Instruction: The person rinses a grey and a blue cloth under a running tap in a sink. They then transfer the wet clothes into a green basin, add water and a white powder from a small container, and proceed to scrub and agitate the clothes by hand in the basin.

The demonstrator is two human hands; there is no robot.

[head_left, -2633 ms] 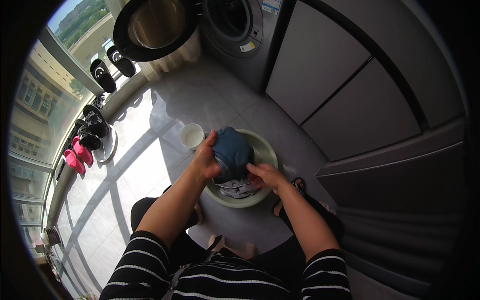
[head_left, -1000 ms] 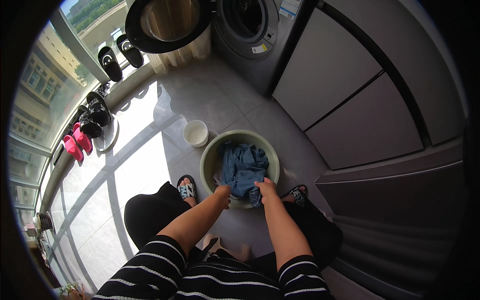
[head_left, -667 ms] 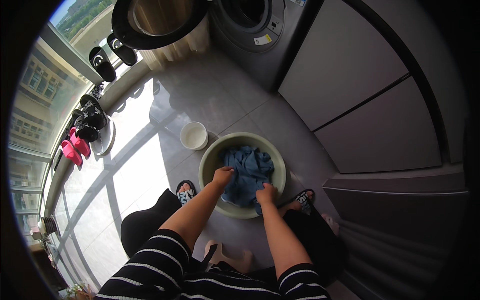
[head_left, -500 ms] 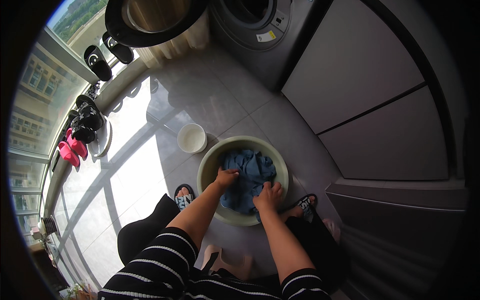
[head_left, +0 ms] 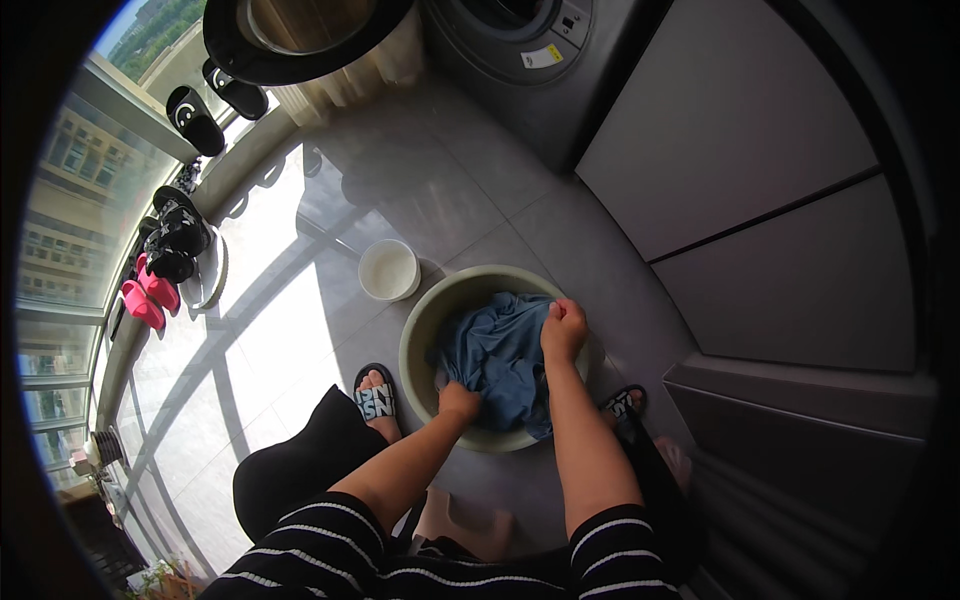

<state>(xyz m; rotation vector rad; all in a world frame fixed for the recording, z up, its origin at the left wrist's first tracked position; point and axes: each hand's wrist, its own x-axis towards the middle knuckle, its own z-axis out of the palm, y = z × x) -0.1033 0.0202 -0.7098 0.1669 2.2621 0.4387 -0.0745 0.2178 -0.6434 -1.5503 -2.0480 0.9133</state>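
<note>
A crumpled piece of blue cloth [head_left: 500,345] lies bunched in a round pale-green basin [head_left: 415,345] on the floor between my feet. My right hand [head_left: 565,328] is closed in a fist on the cloth's upper right edge, at the basin's far right rim. Low on the left side of the basin, my left hand [head_left: 458,402] grips the cloth's near left part. Its fingertips are partly hidden. Part of the cloth hangs over the near rim beside my right forearm. What kind of garment it is, I cannot tell.
A small white bucket [head_left: 389,270] stands just beyond the basin on the left. Slippers and shoes [head_left: 180,235] line the window ledge. Far off are an open round door [head_left: 300,60] and a front-loading washer [head_left: 520,95]. Grey cabinets [head_left: 745,150] close off the right. A pinkish stool [head_left: 460,525] shows below me.
My right hand has moved up and right, drawing the cloth toward the far right rim. My left hand has come nearer to me, and the cloth is more spread out.
</note>
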